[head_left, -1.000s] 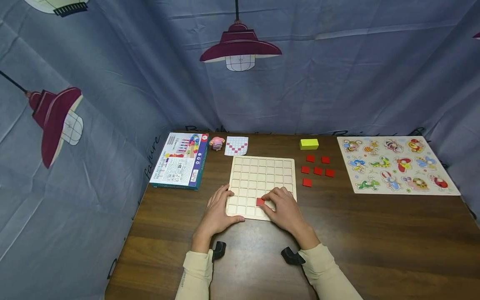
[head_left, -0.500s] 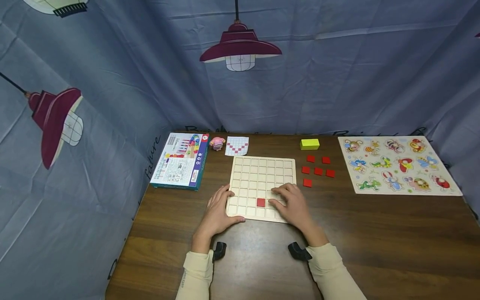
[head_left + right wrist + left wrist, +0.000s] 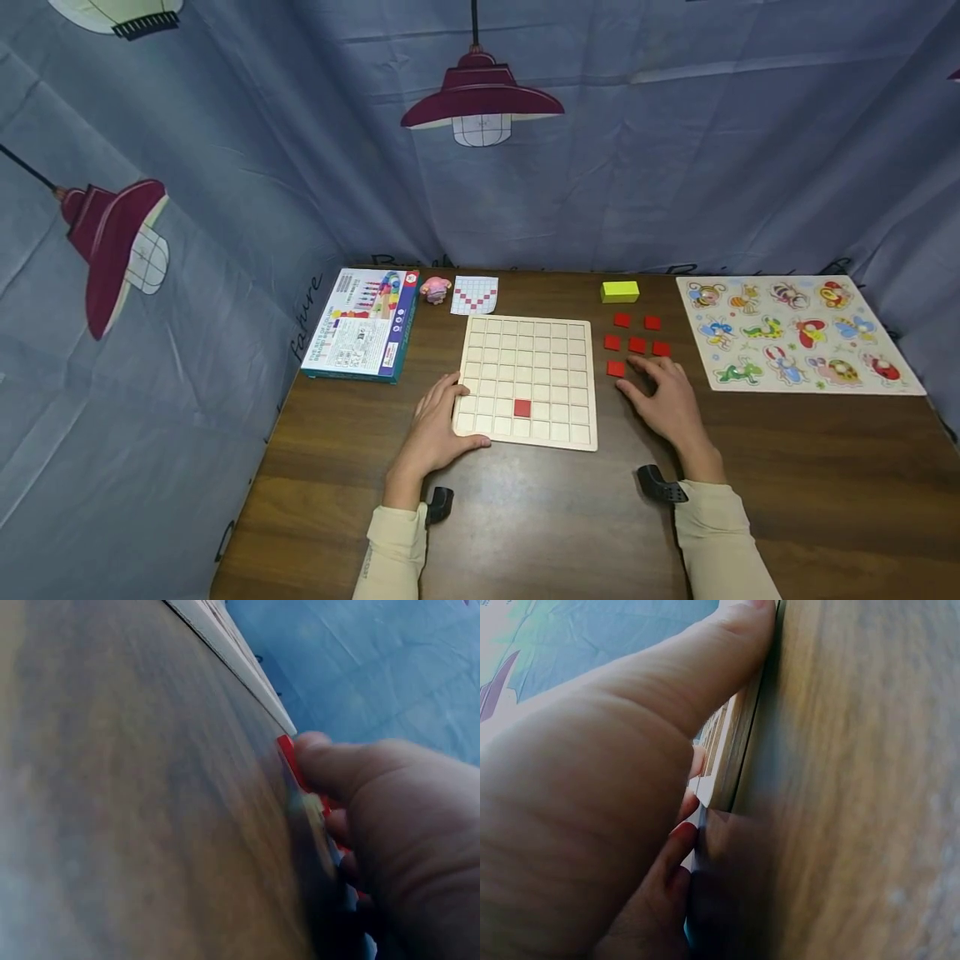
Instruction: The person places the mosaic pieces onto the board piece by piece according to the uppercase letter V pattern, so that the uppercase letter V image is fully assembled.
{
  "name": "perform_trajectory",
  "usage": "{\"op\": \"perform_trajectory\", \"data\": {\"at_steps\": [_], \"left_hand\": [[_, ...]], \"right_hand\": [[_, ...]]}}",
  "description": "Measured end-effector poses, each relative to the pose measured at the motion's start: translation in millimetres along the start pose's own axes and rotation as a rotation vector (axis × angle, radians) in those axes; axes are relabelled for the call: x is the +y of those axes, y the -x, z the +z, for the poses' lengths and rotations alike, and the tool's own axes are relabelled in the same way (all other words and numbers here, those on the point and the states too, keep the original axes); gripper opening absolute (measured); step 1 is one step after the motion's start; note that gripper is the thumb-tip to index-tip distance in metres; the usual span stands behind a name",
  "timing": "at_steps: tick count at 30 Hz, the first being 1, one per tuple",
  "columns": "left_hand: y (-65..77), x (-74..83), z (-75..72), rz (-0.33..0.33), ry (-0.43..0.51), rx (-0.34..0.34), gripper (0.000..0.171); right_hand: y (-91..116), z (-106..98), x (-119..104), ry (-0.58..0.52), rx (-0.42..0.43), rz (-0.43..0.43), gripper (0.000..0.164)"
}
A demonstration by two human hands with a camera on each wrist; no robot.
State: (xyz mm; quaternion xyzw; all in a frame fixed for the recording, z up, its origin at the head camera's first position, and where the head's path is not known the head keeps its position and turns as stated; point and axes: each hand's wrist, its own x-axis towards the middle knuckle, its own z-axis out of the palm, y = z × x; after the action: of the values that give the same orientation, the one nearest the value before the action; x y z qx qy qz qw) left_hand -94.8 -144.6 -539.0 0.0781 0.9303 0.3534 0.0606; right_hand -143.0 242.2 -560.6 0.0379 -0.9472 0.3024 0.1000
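Note:
A pale wooden grid board [image 3: 491, 375] lies on the table, with one red square tile [image 3: 522, 408] in a cell of its lower part. My left hand [image 3: 435, 429] holds the board's near left corner, fingers at the left edge and thumb along the near edge. To the right of the board lie several loose red tiles [image 3: 637, 345]. My right hand [image 3: 667, 404] is at the nearest loose tile [image 3: 615, 368], thumb and index finger apart beside it. In the right wrist view the thumb tip overlaps a red tile [image 3: 287, 754]; whether it touches is unclear.
A small card with a red pattern [image 3: 475, 295], a pink figurine [image 3: 436, 289] and a printed box [image 3: 360, 323] stand behind and left of the board. A yellow-green block [image 3: 619, 292] sits behind the tiles. An insect picture board [image 3: 795, 333] lies at the right.
My right hand has let go of the red tile, which stays in its cell, and has moved right to the loose tiles. My left hand has stayed at the board's corner.

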Motion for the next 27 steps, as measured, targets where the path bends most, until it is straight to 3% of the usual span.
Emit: {"op": "perform_trajectory", "data": {"at_steps": [10,17,22,27], "left_hand": [[-5.1,-0.3,0.4,0.011,0.009,0.012,0.084],[-4.5,-0.7,0.8,0.007,0.007,0.014,0.085],[0.3,0.3,1.9,0.004,0.02,0.01,0.085],[0.6,-2.3,3.1,0.002,0.012,0.01,0.085]], "right_hand": [[-12,2,-2,0.06,-0.002,0.007,0.038],[-10,5,0,0.106,-0.002,-0.014,0.036],[-2,10,-6,0.03,0.034,-0.045,0.031],[2,19,-26,-0.034,0.05,-0.102,0.03]]}}
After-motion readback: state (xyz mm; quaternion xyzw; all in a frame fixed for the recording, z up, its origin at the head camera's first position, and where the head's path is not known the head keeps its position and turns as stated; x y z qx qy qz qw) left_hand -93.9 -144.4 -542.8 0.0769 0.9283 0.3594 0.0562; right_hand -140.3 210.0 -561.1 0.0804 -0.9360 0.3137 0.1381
